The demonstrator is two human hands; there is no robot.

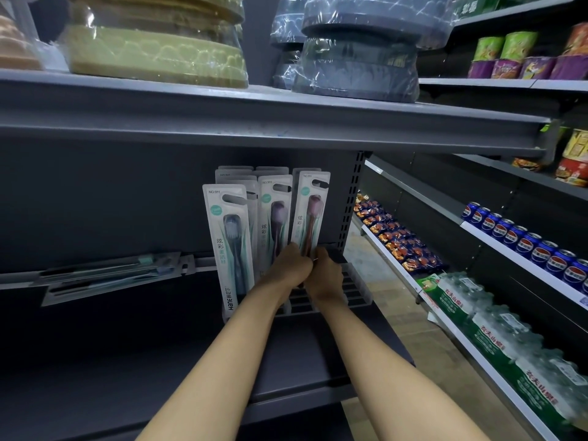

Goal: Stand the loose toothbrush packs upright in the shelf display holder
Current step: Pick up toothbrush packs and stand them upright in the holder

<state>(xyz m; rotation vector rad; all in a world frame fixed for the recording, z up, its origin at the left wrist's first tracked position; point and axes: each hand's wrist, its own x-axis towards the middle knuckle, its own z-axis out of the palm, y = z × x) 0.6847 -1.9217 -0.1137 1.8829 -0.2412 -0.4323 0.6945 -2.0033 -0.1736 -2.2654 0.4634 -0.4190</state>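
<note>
1. The left hand [291, 265] and the right hand [324, 272] meet at the foot of a pink toothbrush pack [310, 214]; both curl their fingers round its lower end and grip it between them.
2. That pack stands upright, tilted a little, at the right end of the row in the display holder [353, 291], a clear slotted rack sitting on the dark shelf [95, 361] near its right edge.
3. Just left of it stands a purple toothbrush pack [273, 218], with more packs behind it, hard to count.
4. At the holder's left end a dark toothbrush pack [227, 246] stands upright, nearest the front.
5. Well to the left, along the back of the shelf, several loose packs [111, 275] lie flat in a heap.
6. On the upper shelf [254, 119] sit wrapped green basins [156, 55] and wrapped grey basins [359, 58].
7. Off to the right, the next shelving unit carries blue cans [521, 240], bottled water packs [496, 326] and orange snack packets [397, 240].
</note>
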